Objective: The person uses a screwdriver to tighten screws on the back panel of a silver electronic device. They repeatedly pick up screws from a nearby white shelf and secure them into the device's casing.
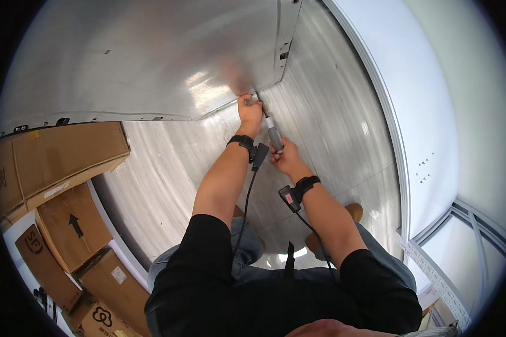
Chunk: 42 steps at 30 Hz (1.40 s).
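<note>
A large metal panel (152, 62) fills the upper left, and my hands meet at its lower corner. My right hand (287, 157) is wrapped round the grey handle of a screwdriver (274, 133). Its thin dark shaft points up and away to the panel's edge. Close to the tip, my left hand (249, 112) has its fingers curled in beside the shaft, against the panel corner. Whatever those fingers pinch is too small and hidden to name. The screwdriver's tip is also hard to make out there.
Cardboard boxes (76, 224) are stacked at the left. Several small screws (424, 168) lie on a white surface at the right, beside a metal frame (472, 224). Cabled black wrist devices (291, 197) are strapped to both wrists. Pale wood-patterned floor (337, 112) lies beneath.
</note>
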{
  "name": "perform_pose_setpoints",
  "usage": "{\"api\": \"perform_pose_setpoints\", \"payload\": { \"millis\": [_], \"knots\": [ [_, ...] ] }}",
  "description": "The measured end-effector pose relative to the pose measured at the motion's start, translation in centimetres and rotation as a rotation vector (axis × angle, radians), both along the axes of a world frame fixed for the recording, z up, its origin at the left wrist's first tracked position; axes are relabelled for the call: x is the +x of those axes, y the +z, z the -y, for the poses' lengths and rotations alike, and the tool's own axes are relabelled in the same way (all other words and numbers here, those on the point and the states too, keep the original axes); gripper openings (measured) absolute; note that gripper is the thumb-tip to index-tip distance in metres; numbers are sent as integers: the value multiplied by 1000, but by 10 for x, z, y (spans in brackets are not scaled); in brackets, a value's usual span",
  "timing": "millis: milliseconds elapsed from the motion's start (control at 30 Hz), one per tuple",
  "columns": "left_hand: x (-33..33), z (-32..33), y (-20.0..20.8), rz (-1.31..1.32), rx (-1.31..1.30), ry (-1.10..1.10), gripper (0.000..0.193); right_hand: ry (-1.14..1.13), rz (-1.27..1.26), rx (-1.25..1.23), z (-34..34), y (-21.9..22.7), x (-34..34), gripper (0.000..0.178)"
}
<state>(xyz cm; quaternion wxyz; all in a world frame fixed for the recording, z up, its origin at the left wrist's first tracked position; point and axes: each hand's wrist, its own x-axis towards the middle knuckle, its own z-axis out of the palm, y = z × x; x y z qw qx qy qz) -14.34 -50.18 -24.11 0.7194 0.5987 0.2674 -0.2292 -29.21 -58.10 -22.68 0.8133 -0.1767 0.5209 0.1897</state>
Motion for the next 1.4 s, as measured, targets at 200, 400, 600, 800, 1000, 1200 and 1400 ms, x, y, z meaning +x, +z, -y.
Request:
{"api": "perform_pose_setpoints", "payload": {
  "millis": [200,400,600,800,1000,1200,1400],
  "knots": [
    [-2,1,1,-5,16,7,38,93,43,-391,-14,14,4,39],
    [0,-3,-5,28,0,23,39,143,70,11,7,8,-2,42],
    [-4,-5,-5,52,7,-15,40,191,59,-382,-18,29,6,47],
    [-3,-1,-11,72,24,-60,42,120,132,-119,-4,17,-3,45],
    [-9,-7,-6,62,140,-159,57,221,93,-232,-8,15,-11,42],
    [-12,-10,1,86,174,-269,61,279,223,-278,-2,40,-14,40],
    [-22,46,38,41,-18,-415,52,634,260,-582,95,107,-15,37]
  ]
}}
